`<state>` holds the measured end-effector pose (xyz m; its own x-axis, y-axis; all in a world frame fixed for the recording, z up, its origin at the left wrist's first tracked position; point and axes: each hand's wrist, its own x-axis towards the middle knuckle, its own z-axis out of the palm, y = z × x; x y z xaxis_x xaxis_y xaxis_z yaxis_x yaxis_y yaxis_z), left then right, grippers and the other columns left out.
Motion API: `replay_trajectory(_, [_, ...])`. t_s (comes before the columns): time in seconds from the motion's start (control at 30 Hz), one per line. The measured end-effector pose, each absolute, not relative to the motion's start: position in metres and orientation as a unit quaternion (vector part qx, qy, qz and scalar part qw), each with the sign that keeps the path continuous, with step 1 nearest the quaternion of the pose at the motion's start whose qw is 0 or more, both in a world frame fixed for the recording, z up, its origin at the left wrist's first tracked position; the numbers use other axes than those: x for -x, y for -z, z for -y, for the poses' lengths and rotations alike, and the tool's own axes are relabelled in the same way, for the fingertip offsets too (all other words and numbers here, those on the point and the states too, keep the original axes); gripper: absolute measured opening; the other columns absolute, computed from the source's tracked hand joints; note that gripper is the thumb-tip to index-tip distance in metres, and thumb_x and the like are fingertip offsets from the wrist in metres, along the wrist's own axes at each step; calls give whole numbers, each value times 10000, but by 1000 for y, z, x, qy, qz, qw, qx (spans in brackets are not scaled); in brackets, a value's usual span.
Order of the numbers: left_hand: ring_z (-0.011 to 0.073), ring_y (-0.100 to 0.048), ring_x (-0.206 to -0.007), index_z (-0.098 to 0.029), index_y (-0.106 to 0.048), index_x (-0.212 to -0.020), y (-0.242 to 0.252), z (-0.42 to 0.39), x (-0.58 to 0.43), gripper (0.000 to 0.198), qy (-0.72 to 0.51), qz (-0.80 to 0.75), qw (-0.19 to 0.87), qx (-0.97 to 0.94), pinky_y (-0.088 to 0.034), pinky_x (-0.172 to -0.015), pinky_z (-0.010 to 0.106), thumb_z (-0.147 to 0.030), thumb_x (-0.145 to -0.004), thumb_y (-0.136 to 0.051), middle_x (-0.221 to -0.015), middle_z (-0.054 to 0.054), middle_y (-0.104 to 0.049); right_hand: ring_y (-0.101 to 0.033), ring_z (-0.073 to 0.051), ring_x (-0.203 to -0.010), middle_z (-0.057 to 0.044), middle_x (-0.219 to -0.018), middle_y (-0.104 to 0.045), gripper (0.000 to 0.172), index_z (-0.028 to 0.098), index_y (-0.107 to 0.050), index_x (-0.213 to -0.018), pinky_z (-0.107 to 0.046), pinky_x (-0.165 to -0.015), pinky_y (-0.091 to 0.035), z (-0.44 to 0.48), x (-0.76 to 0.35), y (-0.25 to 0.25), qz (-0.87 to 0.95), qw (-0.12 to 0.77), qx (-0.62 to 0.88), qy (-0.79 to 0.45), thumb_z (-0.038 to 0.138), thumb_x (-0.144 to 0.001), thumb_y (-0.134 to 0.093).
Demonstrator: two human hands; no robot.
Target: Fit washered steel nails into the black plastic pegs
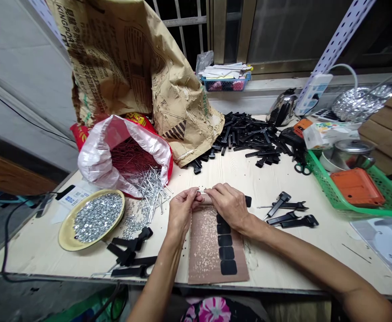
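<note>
Both my hands meet over a brown board [204, 250] that carries a column of black square pads [227, 254]. My left hand [182, 210] pinches one end of a thin silvery metal rod [201, 192]. On the rod's other end, the fingers of my right hand [229, 203] are closed. A black end [248, 201] shows just beyond my right hand; whether I hold it is unclear. Left of the board lie black plastic handle-like parts [132, 266] with metal rods. Similar parts [290, 219] lie to the right.
A yellow dish [63, 232] holds small metal washers [97, 214]. Behind it, an open white sack [95, 147] spills metal rods [152, 188]. A large brown paper sack [179, 103] and a heap of black parts [246, 134] stand behind. A green basket [337, 197] sits right.
</note>
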<state>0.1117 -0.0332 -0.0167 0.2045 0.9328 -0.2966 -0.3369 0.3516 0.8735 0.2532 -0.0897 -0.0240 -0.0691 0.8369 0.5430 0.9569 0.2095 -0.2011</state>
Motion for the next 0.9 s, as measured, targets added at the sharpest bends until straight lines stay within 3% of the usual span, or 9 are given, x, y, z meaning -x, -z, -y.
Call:
replay_trajectory(0.2, [86, -590, -565, -90, -686, -781, 24, 32, -109, 307, -425, -463, 652, -424, -507, -611, 214, -343, -635, -782, -641, 14, -655, -494, -145, -756, -3, -811, -627, 170, 216, -621, -940, -301, -623, -282, 91, -257, 29, 737, 255, 598, 182, 228, -957, -452])
replay_trajectory(0.37, [88, -588, -579, -94, -679, -776, 26, 32, -108, 325, -400, -453, 676, -422, -508, -622, 220, -363, -627, -785, -652, 10, -646, -480, -143, -739, -8, -786, -612, 180, 206, -617, -933, -296, -616, -274, 93, -259, 27, 748, 235, 588, 200, 210, -960, -439])
replay_trajectory(0.9, [110, -596, -558, -98, -696, -757, 22, 31, -109, 334, -354, -462, 668, -463, -503, -603, 226, -377, -605, -797, -589, 21, -652, -520, -116, -730, -19, -840, -572, 261, 206, -611, -962, -250, -583, -318, 92, -264, 36, 748, 245, 613, 59, 299, -988, -369])
